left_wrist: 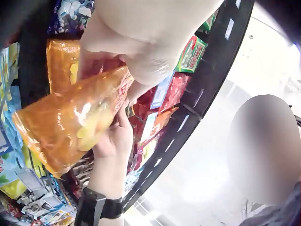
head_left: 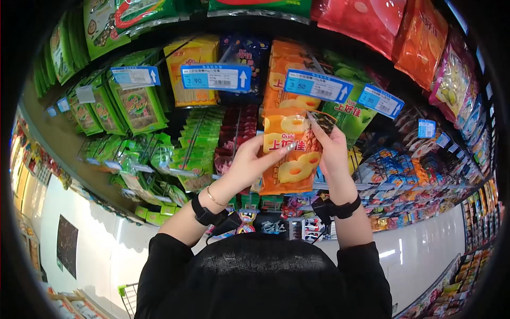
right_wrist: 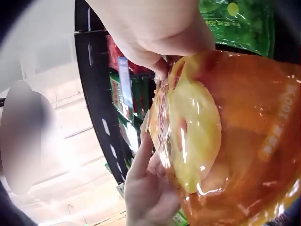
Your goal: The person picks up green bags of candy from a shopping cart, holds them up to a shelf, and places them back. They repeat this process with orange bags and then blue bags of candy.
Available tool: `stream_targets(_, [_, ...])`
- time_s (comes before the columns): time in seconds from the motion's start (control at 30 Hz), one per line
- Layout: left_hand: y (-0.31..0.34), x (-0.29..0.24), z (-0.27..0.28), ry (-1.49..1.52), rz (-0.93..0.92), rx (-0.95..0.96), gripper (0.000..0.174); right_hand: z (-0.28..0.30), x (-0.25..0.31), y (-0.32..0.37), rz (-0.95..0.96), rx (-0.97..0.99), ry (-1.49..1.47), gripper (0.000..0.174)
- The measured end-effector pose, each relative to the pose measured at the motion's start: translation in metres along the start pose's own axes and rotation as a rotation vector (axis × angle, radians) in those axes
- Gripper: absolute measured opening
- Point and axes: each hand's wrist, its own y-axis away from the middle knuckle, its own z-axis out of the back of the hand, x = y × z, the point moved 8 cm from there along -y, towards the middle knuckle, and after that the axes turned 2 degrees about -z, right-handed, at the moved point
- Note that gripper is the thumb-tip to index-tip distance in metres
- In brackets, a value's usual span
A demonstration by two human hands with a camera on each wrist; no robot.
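While you stand facing the shelf rack [right_wrist: 96,94], you hold an orange snack bag [head_left: 289,170] in front of it with both hands. The bag is nearly upright, its printed front toward you, with "Oishi" and yellow fruit rings on it.

Your left hand [head_left: 254,158] grips the bag at its left edge: the thumb lies across the front, near the lettering, and the other fingers are mostly hidden. Your right hand [head_left: 333,151] pinches the upper right corner of the bag, the fingers narrow on it.

Just above and behind your bag, more orange bags [head_left: 281,64] hang on the rack, with a price tag [head_left: 319,86] in front of them. Left of them hang a dark blue bag [head_left: 249,58] and a yellow bag [head_left: 194,58]; farther toward the rack's left end hang large green bags [head_left: 137,103]. To the right, just beyond your right hand, is another green bag [head_left: 357,111]. A red bag [head_left: 366,21] sits toward the rack's upper right corner.

You wear a thin gold bracelet [head_left: 214,196] on your left wrist, and a black strap on each wrist.
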Motion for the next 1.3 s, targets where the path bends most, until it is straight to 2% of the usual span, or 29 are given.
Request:
stream_targets(0.03, [-0.011, -0.006, 0.013, 0.021, -0.050, -0.066, 0.035, 0.003, -0.003, -0.004, 0.015, -0.038, -0.013, 0.022])
stream_targets(0.1, [-0.030, -0.021, 0.021, 0.065, -0.117, -0.068, 0.031, 0.006, 0.000, -0.012, 0.070, -0.053, 0.018, 0.022])
stream_targets(0.17, [-0.049, -0.023, 0.026, -0.087, -0.087, -0.039, 0.026, 0.005, 0.014, -0.015, 0.202, -0.095, 0.000, 0.021])
stream_targets(0.2, [-0.058, -0.030, 0.028, -0.078, -0.180, -0.084, 0.024, 0.002, 0.021, -0.017, 0.225, -0.134, -0.024, 0.019])
stream_targets(0.33, [-0.074, -0.059, 0.024, -0.095, -0.291, -0.068, 0.026, 0.004, 0.043, -0.019, 0.362, -0.241, 0.086, 0.014])
stream_targets(0.43, [-0.088, -0.049, 0.027, -0.163, -0.266, -0.061, 0.024, 0.000, 0.054, -0.020, 0.429, -0.223, 0.149, 0.014])
stream_targets(0.47, [-0.090, -0.054, 0.028, -0.244, -0.349, -0.100, 0.024, -0.001, 0.056, -0.021, 0.444, -0.202, 0.163, 0.018])
stream_targets(0.5, [-0.094, -0.054, 0.026, -0.229, -0.353, -0.091, 0.024, -0.003, 0.058, -0.022, 0.449, -0.211, 0.178, 0.018])
stream_targets(0.57, [-0.092, -0.070, 0.027, -0.252, -0.542, -0.138, 0.026, -0.001, 0.061, -0.024, 0.432, -0.315, 0.223, 0.022])
stream_targets(0.6, [-0.097, -0.060, 0.026, -0.264, -0.390, -0.088, 0.027, -0.005, 0.062, -0.026, 0.425, -0.313, 0.231, 0.024])
stream_targets(0.7, [-0.096, -0.062, 0.027, -0.325, -0.488, -0.109, 0.026, 0.002, 0.055, -0.028, 0.387, -0.356, 0.228, 0.024])
stream_targets(0.8, [-0.092, -0.058, 0.030, -0.243, -0.605, -0.180, 0.024, -0.003, 0.053, -0.021, 0.379, -0.349, 0.253, 0.020])
stream_targets(0.9, [-0.087, -0.061, 0.033, -0.247, -0.541, -0.166, 0.023, -0.001, 0.052, -0.020, 0.373, -0.388, 0.224, 0.015])
stream_targets(0.93, [-0.082, -0.067, 0.032, -0.337, -0.624, -0.181, 0.022, -0.001, 0.053, -0.020, 0.376, -0.381, 0.225, 0.015])
stream_targets(1.07, [-0.086, -0.057, 0.029, -0.373, -0.720, -0.162, 0.022, -0.006, 0.055, -0.022, 0.386, -0.418, 0.261, 0.013])
stream_targets(1.13, [-0.081, -0.063, 0.030, -0.445, -0.921, -0.272, 0.023, -0.004, 0.055, -0.024, 0.414, -0.423, 0.317, 0.012])
stream_targets(1.17, [-0.082, -0.062, 0.031, -0.443, -0.919, -0.271, 0.023, -0.006, 0.057, -0.023, 0.442, -0.424, 0.373, 0.011])
stream_targets(1.23, [-0.077, -0.066, 0.028, -0.694, -1.009, -0.348, 0.025, -0.011, 0.058, -0.018, 0.478, -0.480, 0.399, 0.011])
stream_targets(1.27, [-0.077, -0.067, 0.028, -0.695, -1.007, -0.347, 0.025, -0.013, 0.059, -0.015, 0.517, -0.533, 0.424, 0.010])
stream_targets(1.3, [-0.085, -0.065, 0.027, -0.674, -0.919, -0.289, 0.025, -0.014, 0.057, -0.016, 0.516, -0.530, 0.422, 0.010])
